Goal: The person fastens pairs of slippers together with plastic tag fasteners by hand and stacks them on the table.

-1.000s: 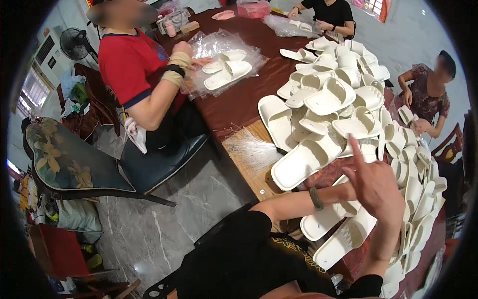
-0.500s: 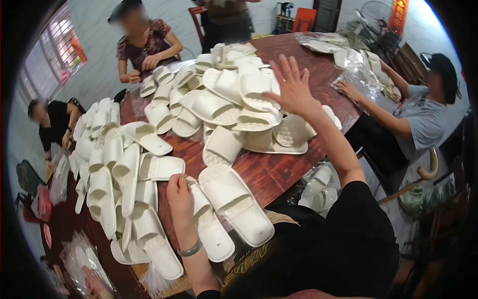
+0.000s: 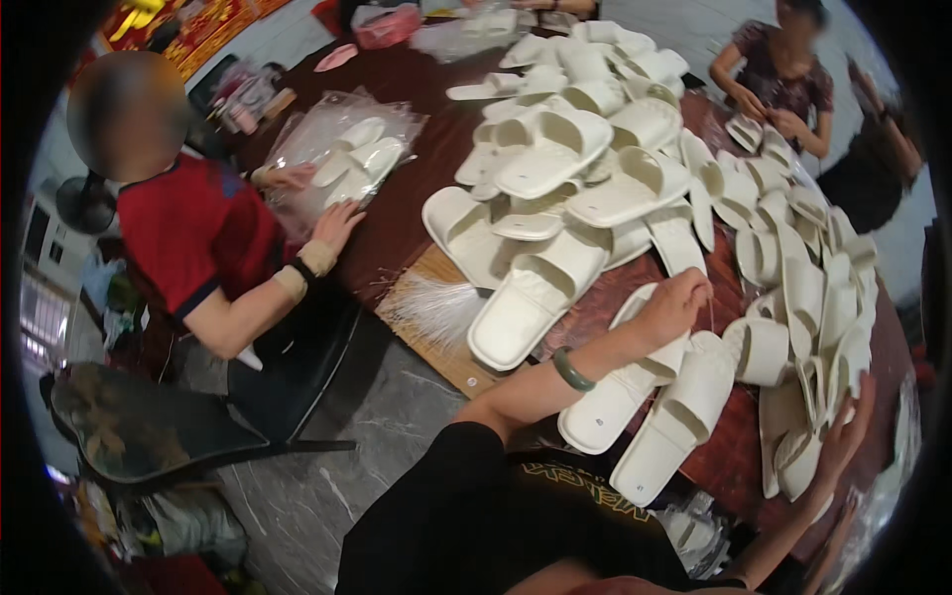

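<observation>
My left hand (image 3: 676,309), a bangle on its wrist, is closed above two white slippers lying side by side at the table's near edge. A thin pale strand (image 3: 711,315) hangs from its fingertips. The nearer-left slipper (image 3: 605,412) is partly covered by my forearm; the other slipper (image 3: 679,421) lies just right of it. At the far right, my right hand (image 3: 845,436) has its fingers stretched out against the side of a heap of white slippers (image 3: 798,278). Some of those fingers are hard to make out near the rim.
Another heap of white slippers (image 3: 585,129) covers the table's middle. A bundle of thin white strands (image 3: 436,312) lies on a wooden board (image 3: 461,369). At left, a person in red handles bagged slippers (image 3: 362,164) beside a chair (image 3: 159,421). Others sit at the far side.
The view has swung left, bringing the person in red and the chair in. My right hand is now lower, at the heap's near side. My left hand stays closed over the two slippers.
</observation>
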`<action>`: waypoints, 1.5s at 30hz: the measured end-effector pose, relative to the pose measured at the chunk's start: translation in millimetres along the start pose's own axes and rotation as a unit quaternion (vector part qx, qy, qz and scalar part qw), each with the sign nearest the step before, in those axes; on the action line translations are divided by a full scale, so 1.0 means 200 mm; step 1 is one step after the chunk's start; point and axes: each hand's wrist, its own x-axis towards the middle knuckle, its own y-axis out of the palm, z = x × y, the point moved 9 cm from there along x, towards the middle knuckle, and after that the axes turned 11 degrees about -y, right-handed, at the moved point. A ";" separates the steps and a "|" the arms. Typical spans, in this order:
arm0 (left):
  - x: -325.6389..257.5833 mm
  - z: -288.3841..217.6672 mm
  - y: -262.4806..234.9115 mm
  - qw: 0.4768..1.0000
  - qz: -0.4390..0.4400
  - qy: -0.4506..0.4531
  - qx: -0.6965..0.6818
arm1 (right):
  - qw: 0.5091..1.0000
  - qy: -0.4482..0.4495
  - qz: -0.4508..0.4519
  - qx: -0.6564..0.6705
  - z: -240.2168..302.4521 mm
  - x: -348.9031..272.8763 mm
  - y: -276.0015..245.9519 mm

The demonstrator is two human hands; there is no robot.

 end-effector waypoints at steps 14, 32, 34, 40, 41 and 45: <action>-0.04 -0.02 -0.07 1.000 -0.027 -0.008 0.007 | 0.776 0.172 0.049 0.605 0.82 0.15 1.08; -0.03 -0.05 -0.08 0.999 0.019 -0.025 -0.043 | 0.823 0.153 0.029 0.547 0.80 0.16 1.08; -0.03 -0.03 -0.08 0.998 0.023 -0.035 -0.044 | 0.828 0.146 0.031 0.541 0.82 0.19 1.07; -0.03 0.01 -0.06 0.993 0.049 -0.079 -0.074 | 0.805 0.153 0.027 0.572 0.79 0.16 1.09; -0.03 0.01 -0.06 0.991 0.051 -0.094 -0.074 | 0.806 0.153 0.024 0.572 0.79 0.16 1.09; -0.06 0.02 -0.04 0.985 0.067 -0.107 -0.115 | 0.807 0.150 0.023 0.571 0.81 0.13 1.04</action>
